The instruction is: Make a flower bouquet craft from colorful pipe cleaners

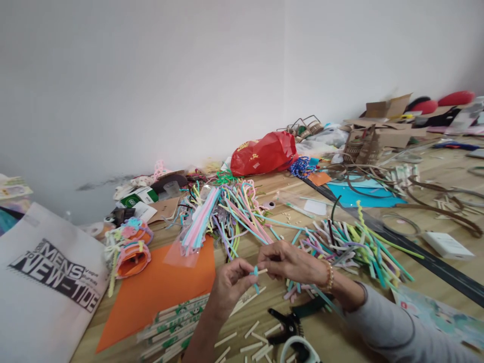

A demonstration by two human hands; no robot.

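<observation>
Over the near side of the wooden table point(340, 330), the person's left hand point(229, 286) and right hand point(291, 263) are pinching a short teal pipe cleaner point(255, 278) and a small wooden stick point(262, 271) between their fingertips, just beside a heap of colored pipe cleaners point(351, 252) on the right and an orange paper sheet point(159, 297) on the left.

From here I pick out a short teal pipe cleaner point(255, 275) against a heap of pastel pink, blue, lime and lilac pipe cleaners point(230, 217). Nearby lie a flat orange sheet point(162, 297) and a glossy red plastic bag point(262, 154) printed in yellow. A white fabric tote bag point(49, 282) carries distressed black lettering.
</observation>
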